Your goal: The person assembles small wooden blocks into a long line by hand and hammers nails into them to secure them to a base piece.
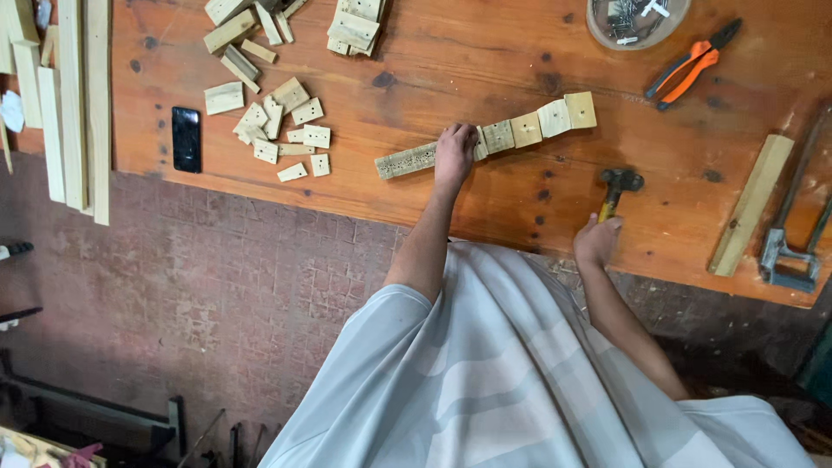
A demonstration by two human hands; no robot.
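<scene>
one hammer point(616, 189), one pair of orange pliers point(690, 67), one black phone point(186, 139), two hands point(456, 152)

A slat with small blocks along it point(485, 139) is lying across the middle of the surface point(451, 61), with the left hand point(455, 152) resting on it. Toward the near edge, the right hand point(598, 241) is gripping a hammer point(617, 186). Loose blocks point(277, 121) are lying scattered to the left, beside a phone point(186, 139). Pliers point(692, 65) and a dish of small parts point(637, 19) are sitting at the far right, a clamp point(790, 251) at the right edge.
</scene>
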